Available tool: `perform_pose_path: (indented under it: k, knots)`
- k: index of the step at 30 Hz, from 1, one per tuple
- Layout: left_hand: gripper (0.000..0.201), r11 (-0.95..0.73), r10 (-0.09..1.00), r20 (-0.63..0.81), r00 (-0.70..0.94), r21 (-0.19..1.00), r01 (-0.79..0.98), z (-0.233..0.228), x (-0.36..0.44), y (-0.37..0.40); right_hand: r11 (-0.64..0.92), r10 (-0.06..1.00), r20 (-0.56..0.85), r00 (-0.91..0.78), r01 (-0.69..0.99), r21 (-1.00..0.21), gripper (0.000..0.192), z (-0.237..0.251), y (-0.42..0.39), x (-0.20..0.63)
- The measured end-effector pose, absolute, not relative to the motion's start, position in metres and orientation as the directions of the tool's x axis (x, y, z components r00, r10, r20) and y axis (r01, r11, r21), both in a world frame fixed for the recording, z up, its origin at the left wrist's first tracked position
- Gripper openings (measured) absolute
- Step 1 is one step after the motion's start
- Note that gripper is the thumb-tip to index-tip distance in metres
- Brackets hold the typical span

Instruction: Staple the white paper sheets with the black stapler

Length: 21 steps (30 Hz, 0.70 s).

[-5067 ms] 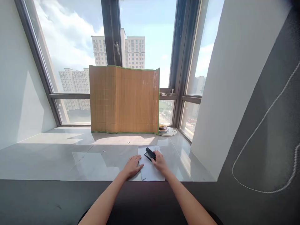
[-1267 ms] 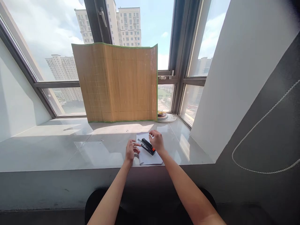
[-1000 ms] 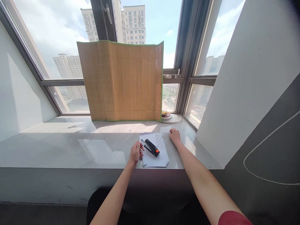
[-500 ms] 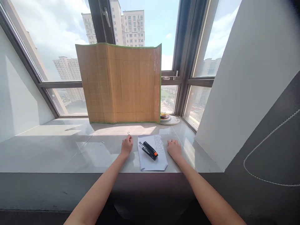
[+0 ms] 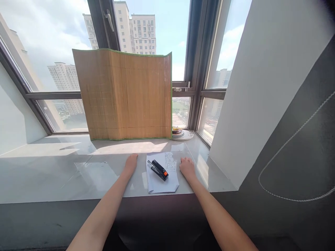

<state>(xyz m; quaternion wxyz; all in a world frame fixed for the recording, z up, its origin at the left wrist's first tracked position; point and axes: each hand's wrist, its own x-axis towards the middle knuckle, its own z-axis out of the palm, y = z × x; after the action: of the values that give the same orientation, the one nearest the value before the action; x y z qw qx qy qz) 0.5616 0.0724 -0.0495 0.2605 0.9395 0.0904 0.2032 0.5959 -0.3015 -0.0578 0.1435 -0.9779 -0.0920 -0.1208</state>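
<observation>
A black stapler [image 5: 158,169] with an orange patch lies slantwise on white paper [image 5: 159,186], its upper arm swung apart from a metal-tipped lower part. Left of the paper, my left hand [image 5: 131,163] rests closed on the sill. Its fingers are mostly hidden, so anything inside them cannot be made out. To the paper's right lies my right hand [image 5: 187,166], palm down with the fingers curled in and nothing visible in them. Neither hand touches the stapler. Rows of dark marks cover the paper's upper right part.
Behind the pale sill [image 5: 65,186] stands a brown bamboo mat [image 5: 138,97] with green edging, against the window. Stacked plates [image 5: 182,134] sit at its right end. Small dark specks [image 5: 105,162] lie on the left of the sill. A beaded cord [image 5: 277,153] hangs at right.
The view has shifted, moving the scene leftward. My left hand has turned, and the small pale thing seen at its fingertips before is out of sight. Stapler and right hand stay put.
</observation>
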Motion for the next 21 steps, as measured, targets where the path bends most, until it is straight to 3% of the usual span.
perform_pose_path:
  k: [5,7,10,12,14,16,19,21]
  knots:
    - [0.023,-0.857,0.32,0.357,0.877,0.503,0.108,-0.066,0.518,0.045,-0.928,0.166,0.252,0.953,0.237,-0.288,0.029,-0.057,-0.303,0.594]
    - [0.025,-0.821,0.358,0.381,0.853,0.563,0.093,-0.068,0.508,0.037,-0.91,0.158,0.279,0.947,0.249,-0.331,0.028,-0.055,-0.304,0.595]
    - [0.026,-0.723,0.4,0.412,0.819,0.69,0.006,-0.067,0.504,0.031,-0.806,0.137,0.395,0.908,0.334,-0.489,0.023,-0.049,-0.301,0.595]
    - [0.026,-0.691,0.405,0.433,0.805,0.722,-0.041,-0.065,0.507,0.031,-0.632,0.149,0.469,0.871,0.448,-0.632,0.02,-0.044,-0.294,0.592]
    - [0.026,-0.687,0.401,0.45,0.798,0.724,-0.063,-0.064,0.509,0.031,-0.413,0.22,0.502,0.836,0.546,-0.728,0.024,-0.042,-0.284,0.586]
    - [0.027,-0.691,0.396,0.462,0.793,0.719,-0.073,-0.061,0.51,0.029,-0.269,0.367,0.509,0.779,0.612,-0.744,0.029,-0.042,-0.274,0.577]
    - [0.026,-0.68,0.384,0.475,0.791,0.725,-0.105,-0.055,0.507,0.025,-0.226,0.586,0.479,0.654,0.699,-0.679,0.036,-0.045,-0.265,0.566]
    - [0.023,-0.671,0.387,0.465,0.796,0.735,-0.103,-0.05,0.503,0.022,-0.238,0.638,0.45,0.625,0.715,-0.657,0.047,-0.047,-0.263,0.562]
